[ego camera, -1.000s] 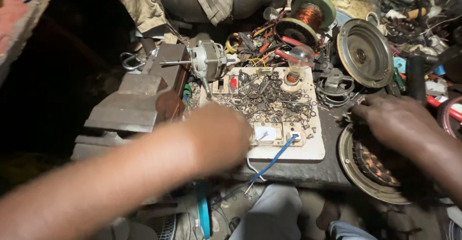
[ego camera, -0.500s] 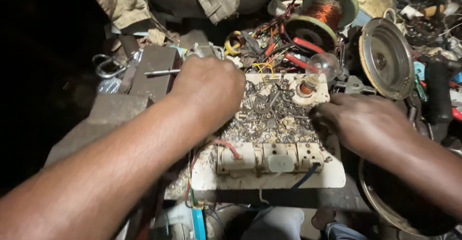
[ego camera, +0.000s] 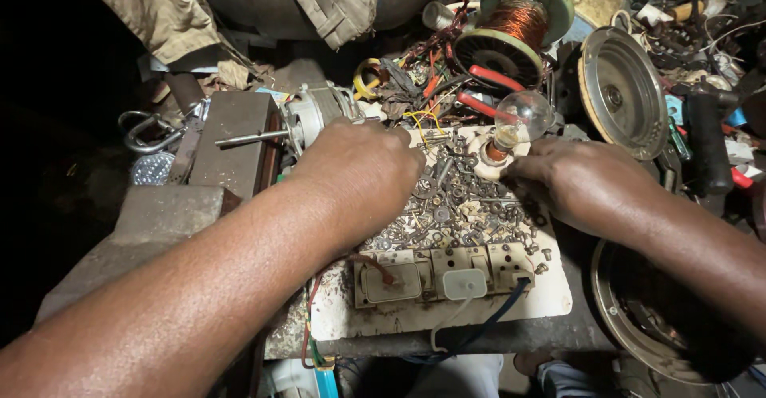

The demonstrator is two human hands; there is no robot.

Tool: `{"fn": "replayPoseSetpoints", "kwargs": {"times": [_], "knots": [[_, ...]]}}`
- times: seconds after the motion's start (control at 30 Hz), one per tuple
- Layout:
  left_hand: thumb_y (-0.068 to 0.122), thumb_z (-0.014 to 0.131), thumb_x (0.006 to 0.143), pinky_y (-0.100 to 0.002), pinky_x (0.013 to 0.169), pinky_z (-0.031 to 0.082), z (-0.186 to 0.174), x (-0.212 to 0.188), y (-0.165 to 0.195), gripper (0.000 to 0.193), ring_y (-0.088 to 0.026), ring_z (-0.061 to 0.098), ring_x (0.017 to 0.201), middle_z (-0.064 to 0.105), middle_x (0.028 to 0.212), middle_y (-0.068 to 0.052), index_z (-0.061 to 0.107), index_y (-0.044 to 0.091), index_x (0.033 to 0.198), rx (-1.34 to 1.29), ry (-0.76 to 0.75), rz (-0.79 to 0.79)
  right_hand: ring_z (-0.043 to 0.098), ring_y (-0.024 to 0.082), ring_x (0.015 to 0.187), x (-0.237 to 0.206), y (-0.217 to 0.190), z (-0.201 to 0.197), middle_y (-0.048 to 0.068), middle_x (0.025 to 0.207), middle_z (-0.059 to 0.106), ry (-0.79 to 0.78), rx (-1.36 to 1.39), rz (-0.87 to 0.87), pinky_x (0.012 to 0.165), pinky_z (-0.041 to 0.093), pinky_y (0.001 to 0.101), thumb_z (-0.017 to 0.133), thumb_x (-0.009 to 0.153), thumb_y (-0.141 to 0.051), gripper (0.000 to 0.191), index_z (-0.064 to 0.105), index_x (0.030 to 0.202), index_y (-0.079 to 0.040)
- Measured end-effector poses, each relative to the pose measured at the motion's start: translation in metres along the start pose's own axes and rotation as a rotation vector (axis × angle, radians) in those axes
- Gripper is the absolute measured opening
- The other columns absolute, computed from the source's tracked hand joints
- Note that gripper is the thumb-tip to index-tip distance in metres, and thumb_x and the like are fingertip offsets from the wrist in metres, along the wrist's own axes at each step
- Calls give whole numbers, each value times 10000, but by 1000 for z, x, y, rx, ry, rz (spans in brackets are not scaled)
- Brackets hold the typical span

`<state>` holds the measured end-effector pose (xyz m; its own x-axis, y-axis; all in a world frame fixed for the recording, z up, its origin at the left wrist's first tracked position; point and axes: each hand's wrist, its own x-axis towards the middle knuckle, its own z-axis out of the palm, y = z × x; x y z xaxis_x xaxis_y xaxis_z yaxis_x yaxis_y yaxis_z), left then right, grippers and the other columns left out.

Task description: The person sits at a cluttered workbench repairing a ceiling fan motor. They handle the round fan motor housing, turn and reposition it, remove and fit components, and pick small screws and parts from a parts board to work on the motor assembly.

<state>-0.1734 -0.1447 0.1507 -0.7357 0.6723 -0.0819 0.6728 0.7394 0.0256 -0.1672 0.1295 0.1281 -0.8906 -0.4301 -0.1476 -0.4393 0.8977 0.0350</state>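
Now both hands rest on the screws (ego camera: pixel 463 206) covering the board (ego camera: pixel 550 298): left hand (ego camera: pixel 359 178) clenched at the far-left edge beside the motor (ego camera: pixel 315 114), right hand (ego camera: pixel 582 182) curled near the bulb (ego camera: pixel 523 114); its grip I cannot tell. Clutter crowds every side.

Both hands' fingertips are hidden among the screws (ego camera: pixel 471 206); the lower-right metal ring (ego camera: pixel 630 342) is cut off.

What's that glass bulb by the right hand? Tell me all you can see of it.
The light bulb is clear, round glass with a coppery base, and it is unlit. It sits tilted in a pale holder at the far edge of the white switch board, above the heap of small screws and washers. The right hand rests just beside its base; whether they touch is unclear.
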Motion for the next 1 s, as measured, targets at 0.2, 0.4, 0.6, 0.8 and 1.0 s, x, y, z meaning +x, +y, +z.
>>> {"fn": "replayPoseSetpoints", "kwargs": {"times": [0.2, 0.4, 0.6, 0.8, 1.0], "knots": [[153, 570, 881, -492, 782, 563, -1, 3, -5, 207, -322, 702, 993, 720, 1055, -121, 751, 119, 976, 15, -24, -17, 716, 285, 989, 1, -2, 2, 28, 1173, 719, -58, 1, -50, 794, 582, 440, 693, 830, -310, 417, 733, 1242, -252], [155, 571, 889, -481, 791, 567, 3, 4, -10, 200, -319, 714, 970, 725, 1032, -123, 750, 124, 972, 33, 3, -11, 721, 283, 908, 0, -14, 11, 38, 1083, 719, -89, 98, -178, 743, 590, 438, 725, 827, -294, 317, 754, 1131, -208], [158, 566, 887, -486, 778, 568, 5, 5, -8, 208, -319, 716, 961, 730, 1023, -114, 747, 124, 982, 24, 15, -1, 702, 293, 981, 2, -20, 26, 58, 1095, 710, -42, 130, -174, 792, 557, 469, 709, 798, -234, 336, 750, 1124, -165], [156, 567, 875, -496, 775, 565, 2, 5, -8, 215, -326, 710, 981, 728, 1044, -114, 756, 127, 972, 7, 8, -10, 680, 295, 978, -3, -18, 23, 84, 1052, 668, -131, 65, -130, 812, 528, 479, 700, 856, -268, 280, 662, 1086, -115], [166, 555, 893, -490, 794, 565, 2, 5, -6, 224, -322, 713, 989, 728, 1054, -122, 767, 116, 946, 3, -9, -5, 682, 343, 955, -18, -10, 13, 96, 1007, 693, 70, 198, -235, 796, 542, 470, 732, 809, -233, 329, 652, 1103, -107]]}}
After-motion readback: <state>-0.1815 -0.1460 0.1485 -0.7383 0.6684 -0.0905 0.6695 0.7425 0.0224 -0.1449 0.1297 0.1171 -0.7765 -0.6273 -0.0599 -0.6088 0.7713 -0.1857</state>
